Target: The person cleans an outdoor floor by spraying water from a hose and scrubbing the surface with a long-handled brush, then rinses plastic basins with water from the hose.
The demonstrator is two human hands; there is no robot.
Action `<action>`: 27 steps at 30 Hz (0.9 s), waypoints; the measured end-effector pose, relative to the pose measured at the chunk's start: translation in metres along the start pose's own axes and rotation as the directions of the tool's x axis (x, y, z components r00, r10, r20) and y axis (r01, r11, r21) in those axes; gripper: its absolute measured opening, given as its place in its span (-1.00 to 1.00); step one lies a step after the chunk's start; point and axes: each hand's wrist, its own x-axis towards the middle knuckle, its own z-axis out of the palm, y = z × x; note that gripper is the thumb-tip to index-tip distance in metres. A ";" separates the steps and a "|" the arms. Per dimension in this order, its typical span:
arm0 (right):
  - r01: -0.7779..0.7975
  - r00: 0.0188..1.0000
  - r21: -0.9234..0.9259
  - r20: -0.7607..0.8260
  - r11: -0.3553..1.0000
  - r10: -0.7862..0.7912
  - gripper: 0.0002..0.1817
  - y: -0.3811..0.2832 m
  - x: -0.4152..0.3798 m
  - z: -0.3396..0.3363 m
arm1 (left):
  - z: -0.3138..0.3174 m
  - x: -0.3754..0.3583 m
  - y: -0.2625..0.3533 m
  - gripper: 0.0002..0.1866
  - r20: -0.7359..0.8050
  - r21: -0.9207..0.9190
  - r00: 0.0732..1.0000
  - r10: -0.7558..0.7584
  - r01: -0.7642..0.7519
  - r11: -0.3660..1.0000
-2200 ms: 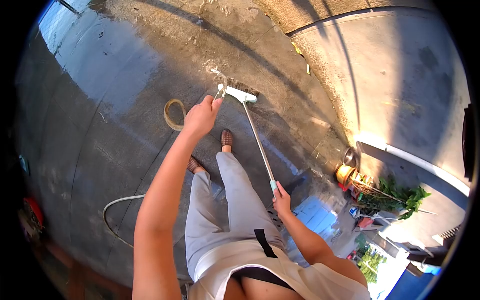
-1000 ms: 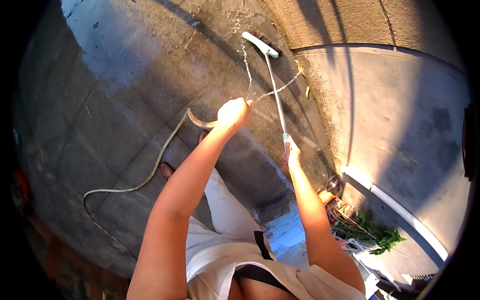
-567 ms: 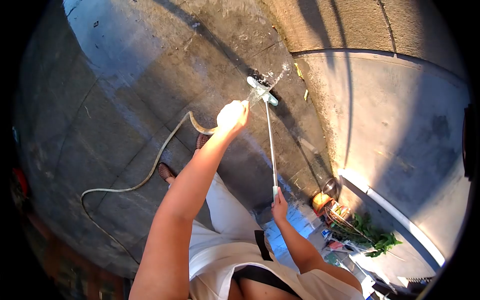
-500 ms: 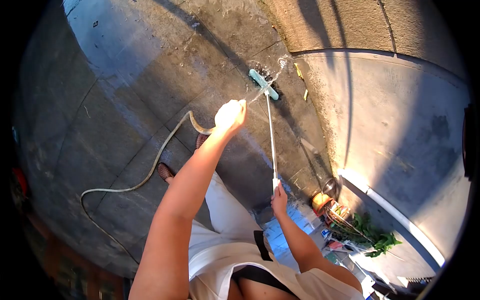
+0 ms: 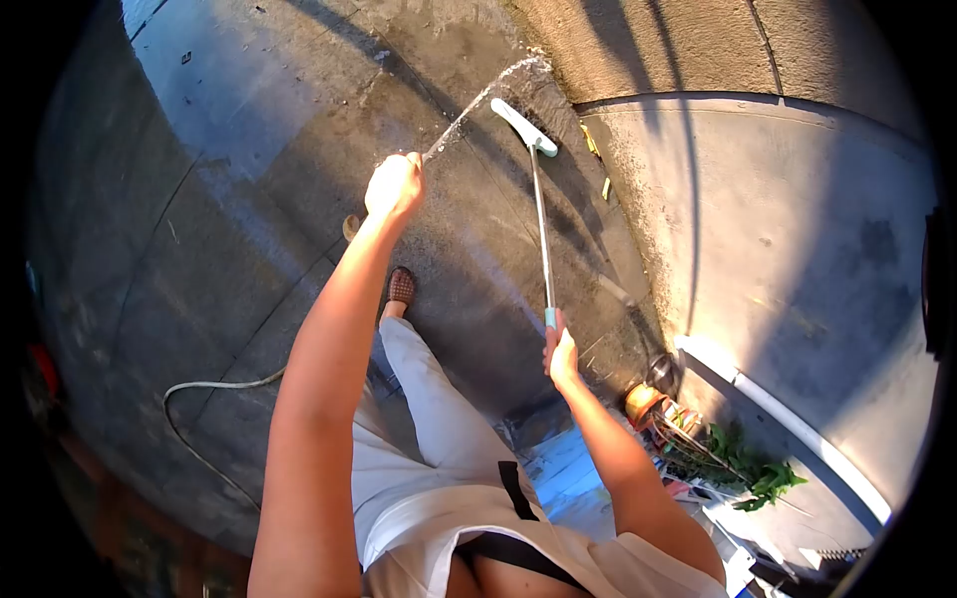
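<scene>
My left hand [image 5: 396,186] is closed around the end of a pale garden hose [image 5: 224,384], whose middle stretch is hidden behind my forearm. A stream of water [image 5: 478,100] arcs from that fist toward the base of the wall. My right hand [image 5: 561,351] grips the handle of a push broom [image 5: 544,234]. The broom's light green head [image 5: 525,127] is out on the wet concrete floor [image 5: 439,269], tilted up with its bristle side toward the wall. The water passes just beyond the head's left end.
A concrete wall [image 5: 738,199] runs along the right side, with yellow scraps [image 5: 590,142] at its foot. A white pipe [image 5: 788,419] lies along it. Nearby stand an orange pot [image 5: 643,401] and a leafy plant [image 5: 763,483]. My shod foot [image 5: 401,286] is on the floor.
My left hand has swung left and forward with the hose, and the water now lands farther away, off the broom head. My right hand and the broom have moved slightly forward.
</scene>
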 end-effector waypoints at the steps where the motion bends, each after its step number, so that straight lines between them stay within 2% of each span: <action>1: 0.002 1.000 -0.079 0.003 0.997 -0.002 -0.49 0.021 -0.018 0.001 | -0.013 -0.001 0.005 -0.55 -0.004 -0.025 0.999 -0.047 0.047 0.999; 2: 0.046 0.999 -0.071 0.031 0.996 -0.043 -0.49 0.041 -0.031 0.003 | -0.020 -0.001 0.007 -0.56 -0.005 -0.052 0.996 -0.093 0.093 0.994; 4: 0.092 0.995 -0.082 0.058 0.992 -0.087 -0.49 0.035 -0.038 0.003 | -0.023 0.004 -0.003 -0.61 -0.021 0.007 0.999 0.040 -0.039 0.999; 5: 0.057 0.997 -0.075 0.059 0.996 -0.053 -0.49 0.029 -0.032 0.003 | -0.025 0.004 -0.009 -0.63 -0.024 0.041 0.994 0.103 -0.102 0.994; 7: -0.017 0.998 -0.055 0.057 0.998 0.020 -0.49 -0.021 -0.008 0.009 | -0.032 0.003 -0.011 -0.71 0.030 0.077 0.997 0.073 -0.075 0.994; 8: 0.421 0.890 -0.176 -0.112 0.890 -0.443 -0.50 0.000 0.047 0.022 | -0.034 0.005 -0.015 -0.72 0.058 0.105 0.996 0.060 -0.066 0.992; 9: 0.334 0.932 -0.195 -0.075 0.922 -0.354 -0.51 -0.018 0.076 0.023 | -0.035 0.007 -0.019 -0.73 0.087 0.134 0.995 0.046 -0.057 0.989; 10: 0.246 0.965 -0.223 -0.038 0.943 -0.261 -0.51 -0.037 0.105 0.023 | -0.035 0.006 -0.023 -0.72 0.078 0.084 0.997 -0.016 0.010 0.996; 11: 0.176 0.982 -0.132 -0.042 0.975 -0.183 -0.52 -0.078 0.119 0.025 | -0.036 0.005 -0.026 -0.72 0.074 0.035 0.994 -0.078 0.076 0.997; 13: 0.170 0.983 -0.157 -0.041 0.973 -0.178 -0.53 -0.150 0.144 0.030 | -0.040 0.003 -0.030 -0.71 0.050 -0.032 0.984 -0.170 0.171 0.985; 15: 0.210 0.978 -0.005 -0.008 0.978 -0.210 -0.53 -0.188 0.168 0.043 | -0.044 0.002 -0.036 -0.70 0.009 -0.070 0.971 -0.237 0.237 0.969; 17: 0.226 0.974 -0.123 0.011 0.966 -0.226 -0.52 -0.193 0.154 0.043 | -0.049 0.005 -0.048 -0.68 0.002 0.008 0.973 -0.232 0.232 0.973; 18: 0.235 0.972 -0.183 0.017 0.955 -0.236 -0.52 -0.195 0.141 0.041 | -0.038 0.012 -0.072 -0.68 0.002 0.096 0.986 -0.166 0.165 0.982; 19: 0.230 0.972 -0.260 0.011 0.938 -0.235 -0.50 -0.167 0.139 0.038 | -0.036 0.015 -0.087 -0.68 -0.006 0.153 0.995 -0.102 0.101 0.983; 21: 0.349 0.930 -0.360 0.025 0.865 -0.366 -0.49 -0.087 0.114 0.025 | -0.032 0.019 -0.117 -0.67 -0.021 0.272 0.999 0.028 -0.021 0.962; 23: 0.351 0.936 -0.399 0.115 0.847 -0.334 -0.53 -0.027 0.048 0.000 | -0.069 -0.004 -0.087 -0.67 0.004 0.106 0.987 -0.162 0.161 0.981; 24: 0.441 0.896 -0.358 0.130 0.823 -0.424 -0.54 0.002 0.018 -0.010 | -0.080 -0.009 -0.082 -0.67 -0.011 0.040 0.977 -0.215 0.215 0.976; 25: 0.421 0.907 -0.391 0.185 0.819 -0.378 -0.54 0.037 0.000 -0.020 | -0.089 -0.014 -0.080 -0.67 -0.021 -0.028 0.963 -0.268 0.267 0.963; 26: 0.317 0.945 -0.454 0.228 0.833 -0.235 -0.54 0.018 -0.035 -0.030 | -0.096 -0.016 -0.080 -0.66 -0.026 -0.097 0.947 -0.321 0.317 0.944; 27: 0.345 0.934 -0.446 0.254 0.826 -0.252 -0.55 0.023 -0.043 -0.033 | -0.099 -0.016 -0.084 -0.66 -0.049 -0.108 0.934 -0.354 0.348 0.931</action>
